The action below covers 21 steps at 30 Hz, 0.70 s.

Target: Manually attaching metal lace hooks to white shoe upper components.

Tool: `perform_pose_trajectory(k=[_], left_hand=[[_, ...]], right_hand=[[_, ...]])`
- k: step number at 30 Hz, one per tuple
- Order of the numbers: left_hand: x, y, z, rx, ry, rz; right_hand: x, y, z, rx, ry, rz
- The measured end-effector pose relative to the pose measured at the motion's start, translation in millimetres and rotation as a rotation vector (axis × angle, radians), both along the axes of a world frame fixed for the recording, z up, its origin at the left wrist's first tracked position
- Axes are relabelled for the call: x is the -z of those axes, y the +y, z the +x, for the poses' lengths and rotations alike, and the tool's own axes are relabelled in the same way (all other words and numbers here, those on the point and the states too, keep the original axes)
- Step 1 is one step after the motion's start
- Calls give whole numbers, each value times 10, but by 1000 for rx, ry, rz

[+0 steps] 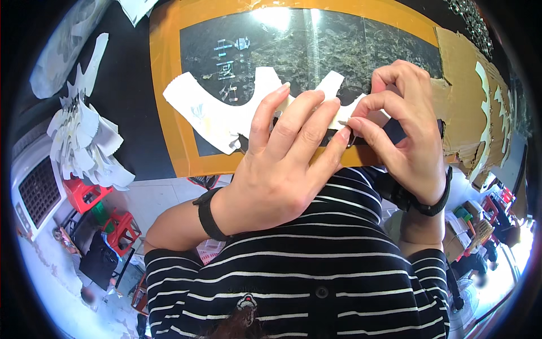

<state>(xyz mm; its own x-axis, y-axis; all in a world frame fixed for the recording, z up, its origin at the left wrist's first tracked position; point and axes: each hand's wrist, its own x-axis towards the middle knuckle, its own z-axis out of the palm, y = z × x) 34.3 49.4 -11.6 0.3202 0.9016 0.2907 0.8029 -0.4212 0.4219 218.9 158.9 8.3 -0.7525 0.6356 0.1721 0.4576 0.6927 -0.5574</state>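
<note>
A white cut piece (214, 116) with several curved arms and toothed ends lies across the dark work board (214, 68). My left hand (282, 155) rests on the piece with its fingers stretched out and apart, hiding part of its middle. Beside those fingertips, my right hand (406, 121) is closed in a pinch between thumb and forefinger at the piece's right part. A small, dark, metal-looking bit (342, 122) shows at the tips of that pinch; its kind is too small to make out.
Yellow-brown tape (164, 121) borders the board. A heap of similar white pieces (84, 135) hangs at the left. Cardboard (466, 85) with white strips lies at the right, below small shiny metal parts (474, 22). Red stools (121, 231) stand on the floor.
</note>
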Motion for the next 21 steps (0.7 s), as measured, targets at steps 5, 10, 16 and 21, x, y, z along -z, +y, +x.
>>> perform_pose_trajectory(k=[5,10,16,21], left_hand=[[-63,52,-10,1,-237,-72],[-84,97,-25,-57,-355,-101],[-166,162,-98,-82,-279,-92],[-206,306,-87,-140,-153,39]], right_hand=[[-71,-45,100,209,57,-56],[-96,-187,105,215,27,-40],[-68,-180,65,288,71,108],[-13,-93,74,186,68,68]])
